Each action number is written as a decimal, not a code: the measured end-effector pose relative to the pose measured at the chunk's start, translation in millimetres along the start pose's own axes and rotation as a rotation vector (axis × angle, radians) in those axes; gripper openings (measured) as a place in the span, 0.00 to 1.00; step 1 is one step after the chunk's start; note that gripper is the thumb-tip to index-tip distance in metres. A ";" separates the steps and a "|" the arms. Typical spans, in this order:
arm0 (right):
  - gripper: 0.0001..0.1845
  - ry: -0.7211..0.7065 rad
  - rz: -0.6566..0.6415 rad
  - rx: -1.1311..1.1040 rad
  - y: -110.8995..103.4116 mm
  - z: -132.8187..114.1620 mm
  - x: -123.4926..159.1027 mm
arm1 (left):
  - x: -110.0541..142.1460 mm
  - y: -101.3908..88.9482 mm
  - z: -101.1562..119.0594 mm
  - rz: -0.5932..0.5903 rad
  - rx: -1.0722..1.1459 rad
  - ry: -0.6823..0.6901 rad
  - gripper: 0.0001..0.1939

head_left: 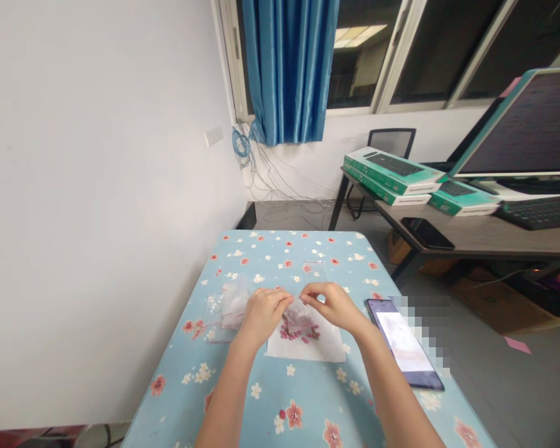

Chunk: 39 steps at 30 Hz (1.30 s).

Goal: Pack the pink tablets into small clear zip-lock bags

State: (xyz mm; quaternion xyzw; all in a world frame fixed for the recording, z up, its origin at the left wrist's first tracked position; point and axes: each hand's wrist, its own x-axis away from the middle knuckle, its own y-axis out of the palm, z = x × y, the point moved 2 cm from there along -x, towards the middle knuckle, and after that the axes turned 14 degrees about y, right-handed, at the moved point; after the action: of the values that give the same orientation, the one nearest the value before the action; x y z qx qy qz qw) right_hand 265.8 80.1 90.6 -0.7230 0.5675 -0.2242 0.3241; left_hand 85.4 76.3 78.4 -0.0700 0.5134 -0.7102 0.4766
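A small clear plastic bag (pixel 299 314) is held up between my two hands over a sheet of white paper (pixel 329 350). My left hand (pixel 267 310) pinches one side of its top with thumb and fingertips. On the opposite side, the fingers of my right hand (pixel 330 303) are pinched together at the bag's upper edge. Small pink beads (pixel 289 333) lie on the paper under the bag, with a few darker, bronze-looking pieces among them. Whether anything is inside the bag I cannot tell.
Several clear plastic bags (pixel 233 305) lie left of my left hand, and another flat bag (pixel 314 270) lies beyond the paper. A phone with a lit screen (pixel 405 345) rests near the right table edge. Keyboard boxes (pixel 392 174) and a monitor (pixel 525 124) occupy the neighbouring desk.
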 end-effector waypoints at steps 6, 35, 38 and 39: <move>0.16 0.055 -0.059 -0.086 -5.0 11.3 0.8 | 5.5 3.7 -4.2 -0.026 0.105 -0.015 0.16; 0.19 0.305 0.114 -0.422 12.0 79.0 -23.5 | 35.3 58.7 -29.4 0.770 0.434 -0.395 0.16; 0.22 0.397 0.217 -0.267 13.6 94.1 -30.3 | 38.3 62.1 -26.9 0.731 0.332 -0.337 0.15; 0.22 0.417 0.239 -0.226 14.5 97.5 -33.0 | 38.7 62.6 -26.1 0.713 0.314 -0.326 0.14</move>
State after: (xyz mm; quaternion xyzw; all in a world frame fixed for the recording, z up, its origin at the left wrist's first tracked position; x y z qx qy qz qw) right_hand 315.1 130.8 14.4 -0.6205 0.7249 -0.2636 0.1418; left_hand 87.2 63.4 1.4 0.0740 0.3087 -0.5503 0.7722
